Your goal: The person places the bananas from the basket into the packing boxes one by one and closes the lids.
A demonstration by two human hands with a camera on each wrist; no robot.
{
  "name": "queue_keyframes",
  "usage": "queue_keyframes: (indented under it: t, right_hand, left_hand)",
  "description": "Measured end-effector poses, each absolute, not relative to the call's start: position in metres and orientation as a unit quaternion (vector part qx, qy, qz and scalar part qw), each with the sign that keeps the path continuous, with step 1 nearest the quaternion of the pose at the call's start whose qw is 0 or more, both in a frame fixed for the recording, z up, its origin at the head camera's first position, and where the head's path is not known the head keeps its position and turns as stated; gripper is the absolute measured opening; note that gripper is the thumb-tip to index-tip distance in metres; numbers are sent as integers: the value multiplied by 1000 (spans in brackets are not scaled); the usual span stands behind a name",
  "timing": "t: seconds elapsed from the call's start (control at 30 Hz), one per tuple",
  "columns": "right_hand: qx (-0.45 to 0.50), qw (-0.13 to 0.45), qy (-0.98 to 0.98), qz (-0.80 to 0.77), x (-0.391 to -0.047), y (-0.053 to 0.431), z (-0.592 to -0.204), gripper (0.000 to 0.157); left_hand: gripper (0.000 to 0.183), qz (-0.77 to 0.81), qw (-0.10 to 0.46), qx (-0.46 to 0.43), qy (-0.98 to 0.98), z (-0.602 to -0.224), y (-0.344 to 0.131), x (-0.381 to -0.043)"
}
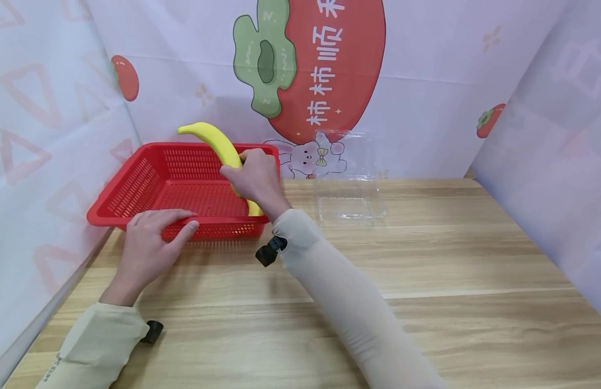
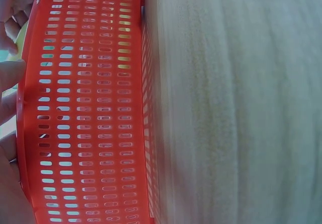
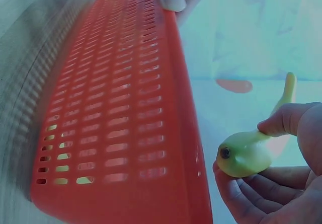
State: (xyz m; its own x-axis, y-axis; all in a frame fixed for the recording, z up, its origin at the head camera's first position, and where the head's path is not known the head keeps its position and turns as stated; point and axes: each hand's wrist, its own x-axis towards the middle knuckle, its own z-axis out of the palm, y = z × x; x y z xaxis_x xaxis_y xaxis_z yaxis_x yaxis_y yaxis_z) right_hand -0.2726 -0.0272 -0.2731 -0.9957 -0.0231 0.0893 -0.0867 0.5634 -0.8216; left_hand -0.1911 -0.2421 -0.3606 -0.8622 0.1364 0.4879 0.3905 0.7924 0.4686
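Note:
My right hand (image 1: 255, 174) grips a yellow banana (image 1: 215, 139) near its lower end, over the right side of a red plastic basket (image 1: 130, 220). The banana's stem end points up and to the left. In the right wrist view, the dark-tipped end of the banana (image 3: 246, 153) shows between thumb and fingers, beside the basket rim. My left hand (image 1: 152, 246) holds the basket's front rim, fingers over the edge and thumb against the outside. Another yellow piece (image 1: 253, 208) lies low in the basket's right front corner; yellow also shows through the slots there. Its full shape is hidden.
A clear plastic box (image 1: 346, 197) with its lid raised stands right of the basket, against the back cloth. The wood-grain table (image 1: 451, 281) extends to the right. Printed cloth (image 1: 427, 108) encloses the back and both sides.

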Motion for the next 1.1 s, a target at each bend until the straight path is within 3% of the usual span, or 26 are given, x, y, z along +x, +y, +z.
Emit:
queue_keyframes:
  t: [0.53, 1.1]
  right_hand:
    - [41, 100, -868, 484, -262, -11, -288, 29]
    - [44, 122, -862, 491, -259, -2, -307, 39]
  left_hand:
    - [35, -289, 215, -142, -922, -359, -242, -190]
    - [33, -292, 219, -144, -920, -361, -241, -191]
